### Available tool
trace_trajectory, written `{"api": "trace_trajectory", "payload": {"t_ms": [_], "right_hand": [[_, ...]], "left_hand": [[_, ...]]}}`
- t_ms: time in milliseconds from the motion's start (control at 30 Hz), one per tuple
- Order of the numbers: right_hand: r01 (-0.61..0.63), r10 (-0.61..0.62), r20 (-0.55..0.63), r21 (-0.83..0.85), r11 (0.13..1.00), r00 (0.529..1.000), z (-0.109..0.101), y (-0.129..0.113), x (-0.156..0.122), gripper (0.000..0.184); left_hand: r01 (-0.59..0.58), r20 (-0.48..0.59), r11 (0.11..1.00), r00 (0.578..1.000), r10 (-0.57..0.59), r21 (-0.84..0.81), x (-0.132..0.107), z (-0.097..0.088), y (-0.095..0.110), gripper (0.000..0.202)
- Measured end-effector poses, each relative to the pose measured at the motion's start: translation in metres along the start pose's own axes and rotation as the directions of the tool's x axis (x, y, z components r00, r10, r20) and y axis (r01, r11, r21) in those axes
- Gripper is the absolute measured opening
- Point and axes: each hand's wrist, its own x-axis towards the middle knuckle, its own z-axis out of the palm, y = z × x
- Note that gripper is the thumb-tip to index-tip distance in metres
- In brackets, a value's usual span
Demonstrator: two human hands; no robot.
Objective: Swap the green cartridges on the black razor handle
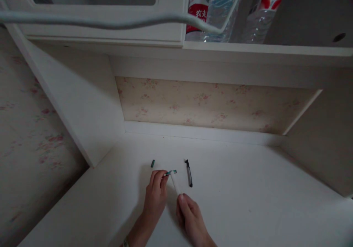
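Observation:
My left hand (156, 191) pinches one end of a small, narrow teal piece (174, 172) between thumb and fingertips. My right hand (190, 214) is closed round the lower part of a slim white stick (175, 183). The stick's upper end meets the teal piece; whether the two are joined or only touching I cannot tell. On the desk, beyond my left hand, lies a short dark green piece (152, 163). A thin black-and-grey item (189, 173), with a small crosswise black end, lies to the right of the stick; its kind is unclear.
The white desk (242, 188) has side panels and a flowered back wall (176, 100). A shelf (248, 48) overhangs it, holding plastic bottles (260, 19). A pale curved tube (110, 22) crosses the view in front of the shelf.

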Motion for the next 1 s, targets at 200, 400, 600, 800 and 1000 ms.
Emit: {"api": "trace_trajectory", "payload": {"t_ms": [200,400,600,800,1000], "right_hand": [[0.064,-0.071,-0.031,-0.174,0.983,0.997,0.0001,0.0096,0.0012,0.052],[0.068,-0.073,-0.017,-0.23,0.971,0.997,0.002,0.0049,0.0037,0.053],[0.056,-0.083,-0.12,-0.215,0.975,0.989,0.0021,0.004,0.0041,0.053],[0.083,-0.1,-0.039,-0.31,0.947,0.994,0.004,0.0018,0.0012,0.053],[0.07,-0.108,-0.11,-0.305,0.95,0.988,0.0039,0.0009,0.0023,0.053]], "left_hand": [[-0.027,-0.021,1.0,0.999,0.027,0.011,-0.0004,-0.0007,0.0032,0.018],[-0.047,-0.018,0.999,0.999,0.048,0.023,-0.0013,-0.0005,0.0012,0.02],[-0.058,-0.033,0.998,0.998,0.058,-0.007,0.001,-0.0012,0.0028,0.016],[-0.067,-0.039,0.998,0.997,0.067,-0.004,-0.0007,-0.0005,-0.0006,0.019],[-0.039,-0.041,0.999,0.998,0.038,-0.031,-0.0006,-0.0008,0.0001,0.016]]}}
